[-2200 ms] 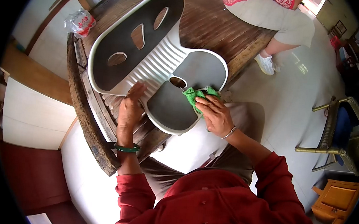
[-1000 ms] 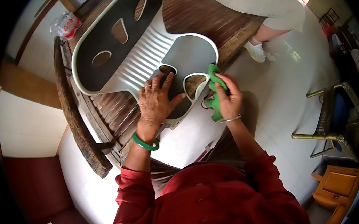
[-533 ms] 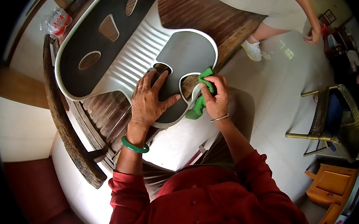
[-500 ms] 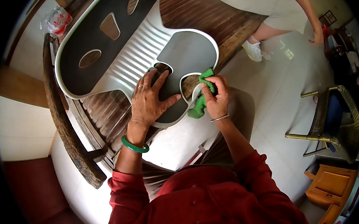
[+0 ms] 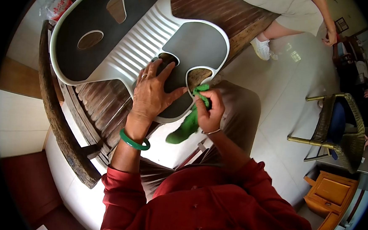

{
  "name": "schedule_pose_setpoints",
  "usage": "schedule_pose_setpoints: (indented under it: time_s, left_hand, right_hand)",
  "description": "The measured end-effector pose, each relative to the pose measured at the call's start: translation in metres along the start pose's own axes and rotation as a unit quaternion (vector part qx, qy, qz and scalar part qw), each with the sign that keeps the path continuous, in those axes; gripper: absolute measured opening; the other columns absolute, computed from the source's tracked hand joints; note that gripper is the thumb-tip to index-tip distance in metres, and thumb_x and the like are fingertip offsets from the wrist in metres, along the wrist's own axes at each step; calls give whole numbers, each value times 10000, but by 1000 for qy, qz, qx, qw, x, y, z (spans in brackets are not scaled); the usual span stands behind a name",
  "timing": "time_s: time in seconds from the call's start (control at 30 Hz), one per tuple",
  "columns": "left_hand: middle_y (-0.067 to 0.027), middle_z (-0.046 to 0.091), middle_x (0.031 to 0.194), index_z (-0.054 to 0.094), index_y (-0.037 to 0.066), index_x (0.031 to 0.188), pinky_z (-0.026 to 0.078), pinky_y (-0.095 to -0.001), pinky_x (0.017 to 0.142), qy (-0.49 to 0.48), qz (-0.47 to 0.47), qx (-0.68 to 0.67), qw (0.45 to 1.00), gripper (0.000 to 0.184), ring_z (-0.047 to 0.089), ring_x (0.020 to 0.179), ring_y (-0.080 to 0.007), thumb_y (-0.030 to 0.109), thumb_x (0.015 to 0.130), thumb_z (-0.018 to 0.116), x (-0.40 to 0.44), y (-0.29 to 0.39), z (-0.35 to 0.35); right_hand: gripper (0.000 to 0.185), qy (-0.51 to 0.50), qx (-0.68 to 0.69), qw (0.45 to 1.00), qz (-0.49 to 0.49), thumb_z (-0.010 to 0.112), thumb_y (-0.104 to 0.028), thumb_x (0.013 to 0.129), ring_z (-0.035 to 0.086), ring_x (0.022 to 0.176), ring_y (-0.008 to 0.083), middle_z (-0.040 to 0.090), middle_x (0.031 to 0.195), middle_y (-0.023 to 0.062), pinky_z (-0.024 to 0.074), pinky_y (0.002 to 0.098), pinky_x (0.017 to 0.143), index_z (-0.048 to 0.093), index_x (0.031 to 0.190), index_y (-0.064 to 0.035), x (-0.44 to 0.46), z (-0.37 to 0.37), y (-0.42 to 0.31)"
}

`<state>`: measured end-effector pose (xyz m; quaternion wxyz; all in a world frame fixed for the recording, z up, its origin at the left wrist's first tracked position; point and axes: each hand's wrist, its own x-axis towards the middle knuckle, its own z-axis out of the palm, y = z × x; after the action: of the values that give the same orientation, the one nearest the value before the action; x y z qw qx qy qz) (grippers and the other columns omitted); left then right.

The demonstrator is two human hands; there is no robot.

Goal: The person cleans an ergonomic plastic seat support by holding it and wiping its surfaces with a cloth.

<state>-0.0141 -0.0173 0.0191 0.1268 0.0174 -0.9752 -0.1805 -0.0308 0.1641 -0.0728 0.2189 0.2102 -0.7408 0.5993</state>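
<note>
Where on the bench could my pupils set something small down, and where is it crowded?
Bare bench slats show between the grey seat and the seated person's pale clothing, and between the seat and the log rail. Crowded: the seat's front, with the left hand, right hand and green cloth.

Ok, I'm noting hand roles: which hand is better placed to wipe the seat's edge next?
Probably the right hand: it grips the green cloth by the edge of the seat. The left hand lies spread over the seat, with no cloth visible in it.
</note>
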Motion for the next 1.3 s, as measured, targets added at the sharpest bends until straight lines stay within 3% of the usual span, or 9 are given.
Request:
schedule_pose_setpoints:
  time_s: [0.13,0.47,0.6,0.7,0.87,0.93,1.2,1.27,1.3]
  left_hand:
    - [-191,499,1426,609,159,1357,428,-466,1073,1,12,-14,1000,712,503,1287,-394,473,748,807,0,-5,3]
    - [-204,500,1422,609,165,1355,415,-466,1086,-1,7,3,1000,719,496,1293,-398,500,747,797,0,-4,4]
    - [-199,498,1424,611,168,1351,413,-465,1088,0,-6,-19,1000,715,497,1291,-399,506,749,795,-1,-1,2]
    - [-204,516,1403,600,161,1351,335,-505,1140,-14,-12,-11,1000,733,462,1337,-379,525,742,785,1,0,0]
    - [-199,486,1442,593,166,1360,320,-516,1150,-33,-24,-16,999,737,443,1361,-371,516,742,790,1,0,2]
    - [-197,494,1429,605,163,1351,368,-491,1116,-24,-18,-8,1000,722,474,1321,-384,502,743,796,0,1,3]
    - [-201,492,1432,586,162,1366,320,-521,1149,-33,-24,-6,999,745,449,1351,-380,507,740,795,0,2,2]
    - [-203,491,1434,594,165,1357,321,-521,1147,-28,-27,-25,999,735,455,1345,-386,501,735,798,-1,2,2]
    - [-203,491,1434,594,165,1357,321,-521,1147,-33,-26,-25,999,735,455,1345,-386,501,735,798,-2,2,2]
  right_hand:
    - [165,80,30,989,123,676,47,816,628,826,240,637,931,124,500,317,745,604,951,-16,35,-4,30]
    - [178,9,-27,999,-45,688,39,812,630,811,289,637,937,154,505,340,740,610,965,-11,8,-5,16]
    - [156,62,-30,998,8,713,22,837,616,790,153,662,926,94,495,264,729,618,953,-24,31,-4,25]
    - [196,3,-12,999,-39,689,42,798,632,820,268,635,918,141,500,333,744,606,965,-17,7,-4,19]
    - [173,-17,-10,998,-54,666,54,816,630,794,268,637,914,135,503,332,721,616,966,-18,16,-9,15]
    - [200,-8,5,998,68,657,56,816,623,769,255,634,906,132,494,332,679,606,988,-32,29,-13,20]
    - [213,-48,-23,997,-54,692,37,818,646,862,300,640,935,150,509,351,773,615,1010,-14,4,-12,5]
    - [201,-54,-23,998,-20,696,32,824,644,838,292,638,923,145,510,347,755,613,1002,-12,12,-16,21]
    - [129,-23,-20,1000,8,683,20,862,608,744,159,643,864,97,493,291,684,618,965,-21,23,-15,27]
